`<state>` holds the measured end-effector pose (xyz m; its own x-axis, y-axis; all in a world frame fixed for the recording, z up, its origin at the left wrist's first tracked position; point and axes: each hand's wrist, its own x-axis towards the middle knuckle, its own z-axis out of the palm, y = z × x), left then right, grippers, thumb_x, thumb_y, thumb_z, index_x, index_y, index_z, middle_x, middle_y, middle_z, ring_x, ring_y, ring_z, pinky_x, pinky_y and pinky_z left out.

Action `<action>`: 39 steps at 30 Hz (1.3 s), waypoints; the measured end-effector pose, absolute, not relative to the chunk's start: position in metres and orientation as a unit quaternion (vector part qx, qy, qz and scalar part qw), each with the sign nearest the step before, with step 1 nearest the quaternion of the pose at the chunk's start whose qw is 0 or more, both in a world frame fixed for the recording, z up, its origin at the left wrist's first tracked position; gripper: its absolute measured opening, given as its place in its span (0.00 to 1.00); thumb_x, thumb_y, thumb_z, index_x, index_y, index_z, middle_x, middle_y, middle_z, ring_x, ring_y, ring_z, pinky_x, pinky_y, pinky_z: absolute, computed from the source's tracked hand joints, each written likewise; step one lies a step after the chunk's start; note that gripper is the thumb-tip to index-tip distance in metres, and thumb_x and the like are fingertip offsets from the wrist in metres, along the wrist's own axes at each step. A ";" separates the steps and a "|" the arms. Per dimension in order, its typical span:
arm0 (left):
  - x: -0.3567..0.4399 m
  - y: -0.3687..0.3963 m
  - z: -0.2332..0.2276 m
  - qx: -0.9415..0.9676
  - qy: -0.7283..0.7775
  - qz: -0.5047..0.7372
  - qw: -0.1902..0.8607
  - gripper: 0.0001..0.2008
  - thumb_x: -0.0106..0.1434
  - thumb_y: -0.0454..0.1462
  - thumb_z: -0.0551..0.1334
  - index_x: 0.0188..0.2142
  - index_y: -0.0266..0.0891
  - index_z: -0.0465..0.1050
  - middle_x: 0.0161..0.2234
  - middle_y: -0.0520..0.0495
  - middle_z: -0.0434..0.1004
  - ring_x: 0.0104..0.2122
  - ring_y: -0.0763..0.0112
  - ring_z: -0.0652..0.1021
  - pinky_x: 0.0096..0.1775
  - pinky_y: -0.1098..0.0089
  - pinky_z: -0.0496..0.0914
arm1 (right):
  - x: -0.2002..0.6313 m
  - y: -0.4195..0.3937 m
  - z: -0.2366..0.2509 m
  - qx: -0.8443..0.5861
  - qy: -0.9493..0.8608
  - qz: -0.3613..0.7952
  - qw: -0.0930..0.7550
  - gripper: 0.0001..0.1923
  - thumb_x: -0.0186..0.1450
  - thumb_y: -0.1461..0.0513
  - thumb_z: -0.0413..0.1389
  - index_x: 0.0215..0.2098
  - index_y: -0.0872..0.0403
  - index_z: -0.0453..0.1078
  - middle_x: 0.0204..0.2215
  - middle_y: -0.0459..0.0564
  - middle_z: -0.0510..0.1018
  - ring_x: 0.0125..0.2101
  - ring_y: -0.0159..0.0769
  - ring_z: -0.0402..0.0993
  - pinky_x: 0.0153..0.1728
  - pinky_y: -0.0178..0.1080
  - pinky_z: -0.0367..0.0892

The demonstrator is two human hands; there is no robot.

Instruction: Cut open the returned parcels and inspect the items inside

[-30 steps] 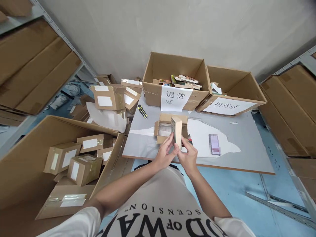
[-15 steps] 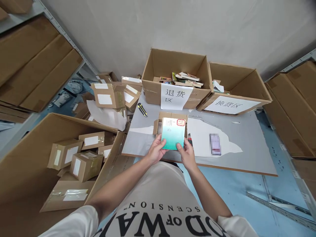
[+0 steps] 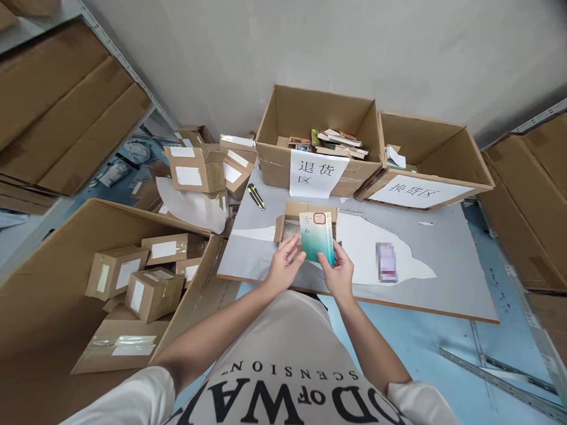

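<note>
Both hands hold a teal booklet upright just in front of the small open carton.

The right hand (image 3: 340, 273) pinches the teal booklet (image 3: 316, 237) at its lower right corner; the left hand (image 3: 284, 265) lies half open, fingertips against its lower left edge. A steady two-sided grip, thumbs off the red-framed label, would keep the face readable. The booklet stands above both hands, hiding part of the small open carton (image 3: 289, 218) on the counter (image 3: 443, 283), well short of the labelled box (image 3: 274, 162) behind.
</note>
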<state>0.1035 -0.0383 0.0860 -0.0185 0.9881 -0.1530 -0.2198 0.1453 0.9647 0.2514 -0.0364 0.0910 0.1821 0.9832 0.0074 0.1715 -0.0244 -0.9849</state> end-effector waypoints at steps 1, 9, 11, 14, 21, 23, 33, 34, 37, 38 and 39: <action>0.107 -0.040 0.089 0.406 0.478 0.513 0.586 0.29 0.57 0.45 0.65 0.58 0.43 0.66 0.65 0.42 0.54 0.62 0.55 0.60 0.61 0.58 0.59 | 0.250 -0.036 0.092 -0.602 -0.512 0.384 0.477 0.29 0.60 0.53 0.58 0.57 0.54 0.66 0.47 0.55 0.78 0.42 0.43 0.76 0.43 0.44 0.72; 0.118 -0.031 0.105 0.352 0.394 0.561 0.637 0.32 0.56 0.45 0.67 0.58 0.38 0.64 0.58 0.38 0.67 0.59 0.55 0.66 0.59 0.57 0.61 | 0.239 -0.038 0.104 -0.533 -0.721 0.239 0.373 0.30 0.62 0.57 0.55 0.63 0.50 0.59 0.55 0.54 0.72 0.54 0.47 0.70 0.54 0.48 0.66; 0.114 -0.026 0.104 0.332 0.396 0.571 0.637 0.29 0.55 0.43 0.68 0.55 0.38 0.68 0.55 0.39 0.71 0.56 0.54 0.70 0.57 0.58 0.65 | 0.242 -0.038 0.106 -0.484 -0.762 0.232 0.362 0.31 0.62 0.57 0.56 0.63 0.51 0.59 0.58 0.54 0.69 0.58 0.47 0.64 0.59 0.50 0.60; 0.109 -0.021 0.103 0.302 0.404 0.570 0.649 0.26 0.53 0.42 0.69 0.51 0.37 0.71 0.52 0.39 0.74 0.52 0.54 0.74 0.53 0.59 0.68 | 0.250 -0.033 0.105 -0.464 -0.763 0.244 0.379 0.25 0.65 0.59 0.53 0.61 0.49 0.63 0.56 0.53 0.70 0.58 0.43 0.65 0.60 0.51 0.58; 0.100 -0.010 0.100 0.282 0.414 0.557 0.663 0.28 0.54 0.44 0.68 0.53 0.36 0.70 0.49 0.38 0.76 0.50 0.54 0.75 0.50 0.57 0.70 | 0.275 -0.014 0.090 -0.576 -0.527 0.434 0.448 0.39 0.58 0.50 0.60 0.64 0.51 0.56 0.59 0.57 0.66 0.58 0.48 0.64 0.55 0.53 0.65; 0.097 -0.006 0.097 0.280 0.412 0.558 0.664 0.28 0.54 0.44 0.68 0.53 0.36 0.70 0.48 0.38 0.77 0.50 0.54 0.75 0.50 0.57 0.70 | 0.281 -0.010 0.088 -0.536 -0.453 0.579 0.416 0.37 0.58 0.48 0.59 0.62 0.52 0.60 0.50 0.57 0.76 0.48 0.47 0.75 0.46 0.51 0.72; 0.068 0.030 0.084 0.321 0.442 0.493 0.677 0.29 0.55 0.48 0.67 0.54 0.40 0.69 0.55 0.37 0.71 0.55 0.55 0.72 0.56 0.55 0.65 | 0.307 0.060 0.113 -0.506 -0.332 0.619 0.500 0.20 0.50 0.57 0.68 0.40 0.55 0.76 0.32 0.47 0.82 0.28 0.33 0.79 0.33 0.35 0.78; 0.063 0.032 0.079 0.344 0.465 0.486 0.655 0.29 0.54 0.49 0.67 0.53 0.39 0.70 0.55 0.37 0.71 0.55 0.55 0.71 0.56 0.55 0.64 | 0.314 0.078 0.119 -0.501 -0.334 0.601 0.526 0.19 0.50 0.58 0.68 0.39 0.55 0.76 0.33 0.47 0.82 0.28 0.32 0.79 0.34 0.35 0.78; 0.045 0.031 0.057 0.411 0.568 0.461 0.544 0.28 0.53 0.50 0.66 0.50 0.37 0.72 0.53 0.37 0.73 0.53 0.55 0.73 0.57 0.56 0.64 | 0.333 0.146 0.137 -0.493 -0.352 0.537 0.587 0.16 0.53 0.62 0.66 0.39 0.59 0.74 0.31 0.49 0.82 0.26 0.30 0.78 0.35 0.35 0.78; 0.039 0.029 0.048 0.430 0.606 0.445 0.500 0.27 0.54 0.50 0.65 0.50 0.37 0.72 0.52 0.38 0.74 0.53 0.55 0.73 0.56 0.55 0.64 | 0.339 0.172 0.142 -0.499 -0.354 0.516 0.599 0.13 0.55 0.63 0.64 0.38 0.60 0.74 0.28 0.48 0.81 0.25 0.29 0.77 0.33 0.33 0.77; 0.034 0.027 0.040 0.448 0.641 0.421 0.459 0.26 0.55 0.49 0.64 0.50 0.37 0.72 0.52 0.38 0.73 0.52 0.55 0.73 0.56 0.55 0.65 | 0.343 0.198 0.147 -0.503 -0.347 0.503 0.611 0.09 0.57 0.65 0.62 0.37 0.60 0.73 0.25 0.47 0.79 0.24 0.29 0.77 0.32 0.31 0.77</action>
<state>0.0340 0.0267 0.0402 -0.1767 0.9614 -0.2112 0.1880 0.2435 0.9515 0.3433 0.1976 0.1471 0.2528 0.9640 -0.0827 -0.2656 -0.0131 -0.9640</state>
